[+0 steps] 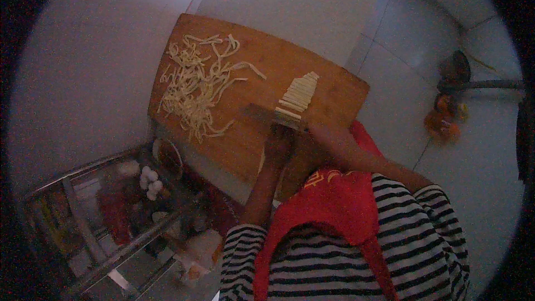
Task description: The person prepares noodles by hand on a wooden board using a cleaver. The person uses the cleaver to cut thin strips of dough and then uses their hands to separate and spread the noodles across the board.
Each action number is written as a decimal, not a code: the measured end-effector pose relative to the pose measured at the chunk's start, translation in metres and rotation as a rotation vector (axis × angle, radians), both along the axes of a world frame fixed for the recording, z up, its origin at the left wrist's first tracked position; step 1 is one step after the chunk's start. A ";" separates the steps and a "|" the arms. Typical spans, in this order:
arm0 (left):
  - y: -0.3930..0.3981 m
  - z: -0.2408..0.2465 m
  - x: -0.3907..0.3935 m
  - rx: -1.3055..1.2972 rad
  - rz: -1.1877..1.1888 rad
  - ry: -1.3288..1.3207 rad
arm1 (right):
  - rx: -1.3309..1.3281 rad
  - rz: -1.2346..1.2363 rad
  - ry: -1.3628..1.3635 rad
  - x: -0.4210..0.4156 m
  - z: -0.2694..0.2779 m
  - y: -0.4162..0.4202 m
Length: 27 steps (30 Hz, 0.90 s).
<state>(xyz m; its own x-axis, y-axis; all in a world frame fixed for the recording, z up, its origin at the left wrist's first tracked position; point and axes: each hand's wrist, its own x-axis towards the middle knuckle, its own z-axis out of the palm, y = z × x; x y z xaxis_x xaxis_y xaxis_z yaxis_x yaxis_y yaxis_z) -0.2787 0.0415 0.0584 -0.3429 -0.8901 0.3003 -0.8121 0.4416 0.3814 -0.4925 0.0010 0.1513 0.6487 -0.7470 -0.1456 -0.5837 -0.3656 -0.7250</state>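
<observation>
On a wooden cutting board, cut dough noodles lie in a loose, tangled heap at the left. Right of the middle, narrow dough strips form a close row. A knife with a dark, blurred blade lies across the near end of that row. My right hand appears closed around its handle end. My left hand is low over the board beside the blade, on or near the uncut dough; its fingers are dark and blurred, and their exact contact is hidden.
A pale work surface extends beyond the board. At the lower left stands a metal-framed rack with packets and white items, beside a round container. Orange items sit on the tiled floor at right. My red apron touches the board's near side.
</observation>
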 end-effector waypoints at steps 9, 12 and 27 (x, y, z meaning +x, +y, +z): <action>0.009 -0.014 0.004 -0.055 0.019 -0.134 | 0.207 -0.078 0.195 -0.019 0.002 0.014; 0.009 -0.011 0.003 0.006 0.032 -0.157 | 0.156 -0.053 0.120 -0.029 0.007 0.022; 0.002 0.011 -0.004 -0.137 0.024 0.047 | -0.001 -0.046 -0.009 -0.006 -0.021 0.014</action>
<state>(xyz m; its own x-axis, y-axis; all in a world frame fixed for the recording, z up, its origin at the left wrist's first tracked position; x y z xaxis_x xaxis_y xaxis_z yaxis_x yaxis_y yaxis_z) -0.2832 0.0438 0.0696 -0.3048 -0.8473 0.4350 -0.8055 0.4730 0.3569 -0.4990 0.0152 0.1301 0.6153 -0.7760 -0.1387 -0.5929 -0.3396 -0.7302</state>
